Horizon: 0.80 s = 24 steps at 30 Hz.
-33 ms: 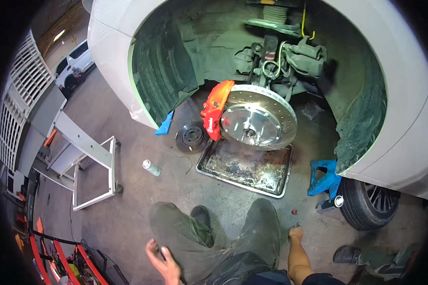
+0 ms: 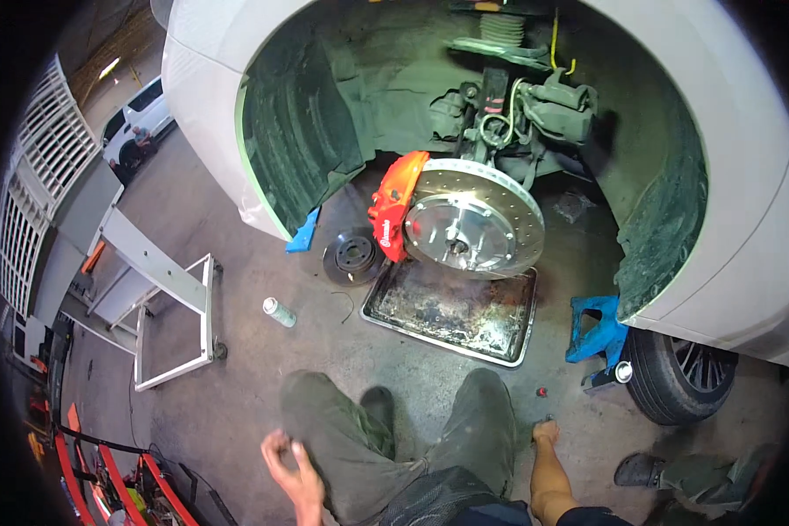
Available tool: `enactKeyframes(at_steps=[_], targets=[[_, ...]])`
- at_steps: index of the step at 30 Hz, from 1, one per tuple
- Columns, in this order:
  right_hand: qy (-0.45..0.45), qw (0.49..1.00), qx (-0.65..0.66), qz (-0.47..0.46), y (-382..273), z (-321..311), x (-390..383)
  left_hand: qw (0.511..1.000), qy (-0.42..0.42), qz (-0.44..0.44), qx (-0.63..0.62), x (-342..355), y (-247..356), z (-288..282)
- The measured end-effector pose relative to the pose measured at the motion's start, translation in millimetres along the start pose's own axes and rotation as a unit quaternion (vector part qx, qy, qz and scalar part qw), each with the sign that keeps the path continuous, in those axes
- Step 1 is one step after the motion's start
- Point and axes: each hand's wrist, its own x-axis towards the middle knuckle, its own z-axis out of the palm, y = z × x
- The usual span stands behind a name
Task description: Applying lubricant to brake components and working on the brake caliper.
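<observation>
My left hand (image 2: 295,472) is raised beside my left knee, its thumb and loosely curled fingers apart, with nothing in it. Down at the floor to the right of my right leg is my right hand (image 2: 545,432). Its fingers are closed around something small and dark that I cannot make out. A small red piece (image 2: 542,393) lies just beyond that hand. Ahead, a drilled brake disc (image 2: 522,215) with a silver centre sits on the hub, and a red brake caliper (image 2: 397,206) is at its left edge. Both hands are apart from them.
A stained metal tray (image 2: 443,349) lies under the disc, beside another disc (image 2: 353,256). A spray can (image 2: 279,311) stands left. On the right are a blue stand (image 2: 596,329), a black can (image 2: 607,377), a wheel (image 2: 684,377) and another person's shoe (image 2: 640,470).
My left hand has lifted slightly, its fingers a little more curled. My left foot has shifted slightly. The right hand stays at the same spot.
</observation>
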Motion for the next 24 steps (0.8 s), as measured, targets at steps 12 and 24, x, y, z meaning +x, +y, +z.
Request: enactKeyframes(at_steps=[12,24], targets=[[0.03,0.978,0.208,-0.019,-2,-2,-59,0.657,-0.203,0.703,0.18,337,185,255],[0.003,0.959,0.278,0.051,8,75,-143,0.522,-0.424,0.738,0.055,389,193,279]])
